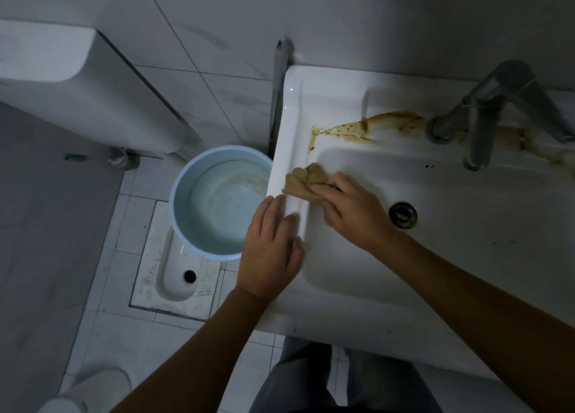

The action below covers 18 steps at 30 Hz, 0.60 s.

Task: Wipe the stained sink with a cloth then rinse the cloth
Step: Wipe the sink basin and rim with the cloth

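A white sink point(351, 291) fills the right half of the view. Brown stains point(370, 125) streak its back ledge from the left corner toward the tap, with more stain point(529, 143) to the right of the tap. My right hand point(351, 210) presses a crumpled tan cloth point(306, 179) against the sink's left rim. My left hand point(270, 248) rests flat on the rim's left edge, fingers together, holding nothing. A metal tap point(485, 111) stands at the back, no water running. The drain point(403, 215) lies just right of my right hand.
A light blue bucket point(183, 226) holding water stands on the floor left of the sink, partly over a squat toilet pan point(174, 275). A white cistern point(93, 89) hangs at upper left. A grey pipe point(278, 80) runs down beside the sink. My legs point(311, 378) are below the sink.
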{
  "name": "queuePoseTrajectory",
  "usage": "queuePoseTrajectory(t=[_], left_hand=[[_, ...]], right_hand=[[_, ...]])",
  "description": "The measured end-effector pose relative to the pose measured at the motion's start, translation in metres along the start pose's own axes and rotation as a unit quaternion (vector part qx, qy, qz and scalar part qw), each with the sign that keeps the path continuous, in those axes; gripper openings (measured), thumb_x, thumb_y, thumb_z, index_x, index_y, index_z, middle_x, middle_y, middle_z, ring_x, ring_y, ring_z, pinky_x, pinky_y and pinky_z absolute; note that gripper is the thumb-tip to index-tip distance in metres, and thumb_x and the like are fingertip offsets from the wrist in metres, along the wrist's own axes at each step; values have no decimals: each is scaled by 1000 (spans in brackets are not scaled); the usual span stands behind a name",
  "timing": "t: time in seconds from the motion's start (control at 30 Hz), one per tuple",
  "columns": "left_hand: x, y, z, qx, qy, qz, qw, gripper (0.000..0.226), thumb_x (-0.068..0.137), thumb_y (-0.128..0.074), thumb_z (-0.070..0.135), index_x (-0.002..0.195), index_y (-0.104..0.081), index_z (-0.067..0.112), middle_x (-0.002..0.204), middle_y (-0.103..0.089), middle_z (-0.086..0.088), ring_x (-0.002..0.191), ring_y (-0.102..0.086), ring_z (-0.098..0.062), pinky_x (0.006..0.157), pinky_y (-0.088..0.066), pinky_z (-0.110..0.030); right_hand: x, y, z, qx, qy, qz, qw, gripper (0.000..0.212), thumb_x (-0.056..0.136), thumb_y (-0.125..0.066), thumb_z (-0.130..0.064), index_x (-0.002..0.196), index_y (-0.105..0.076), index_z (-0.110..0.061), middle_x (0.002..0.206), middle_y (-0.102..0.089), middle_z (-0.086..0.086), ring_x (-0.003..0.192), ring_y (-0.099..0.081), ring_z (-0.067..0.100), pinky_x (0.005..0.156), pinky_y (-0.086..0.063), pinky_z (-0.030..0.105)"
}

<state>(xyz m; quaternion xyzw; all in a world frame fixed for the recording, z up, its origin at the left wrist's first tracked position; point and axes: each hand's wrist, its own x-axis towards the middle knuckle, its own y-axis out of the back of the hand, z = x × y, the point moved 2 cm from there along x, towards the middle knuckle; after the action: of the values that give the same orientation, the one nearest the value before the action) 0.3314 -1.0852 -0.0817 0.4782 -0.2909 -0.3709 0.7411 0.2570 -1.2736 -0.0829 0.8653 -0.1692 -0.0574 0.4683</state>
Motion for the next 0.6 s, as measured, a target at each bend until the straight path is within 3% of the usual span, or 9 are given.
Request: queuePoseTrajectory(t=[0.17,0.27,0.37,0.47,0.6], left_hand=[[1,0,1,-1,-3,0,1000,33,93,-61,22,123,-66,8,152,-45,-23,149,-32,-38,123,-30,-48],[2,1,2,1,-12,6,1000,31,92,-62,19,120,-67,7,151,-46,-24,148,-33,-39,123,-29,-47],[2,1,2,5,-20,10,1000,30,92,-61,18,119,-68,6,151,-46,-25,148,-34,-41,123,-28,-48],[2,1,2,18,-27,9,999,31,92,-60,20,119,-68,7,150,-48,-25,146,-36,-41,120,-32,-55],[1,0,4,37,-52,-1,998,32,93,-60,23,121,-67,7,150,-50,-24,145,-38,-43,117,-33,-60]], right_hand=[[43,32,23,-2,-129,126,984,43,94,-52,-17,136,-57,-23,122,-53,6,106,-53,21,83,-47,30],[74,20,15,-7,-178,153,972,47,92,-54,-18,139,-55,-23,123,-51,10,112,-51,26,88,-47,33],[79,-13,-13,-38,-158,130,978,49,88,-58,-18,138,-55,-21,122,-51,14,116,-48,33,91,-51,44],[64,-23,-20,-3,-147,102,984,54,91,-58,-13,144,-49,-19,127,-49,11,119,-46,30,88,-54,41],[31,-10,-6,12,-50,30,998,51,91,-54,-11,142,-53,-20,121,-50,4,108,-54,23,80,-56,40]])
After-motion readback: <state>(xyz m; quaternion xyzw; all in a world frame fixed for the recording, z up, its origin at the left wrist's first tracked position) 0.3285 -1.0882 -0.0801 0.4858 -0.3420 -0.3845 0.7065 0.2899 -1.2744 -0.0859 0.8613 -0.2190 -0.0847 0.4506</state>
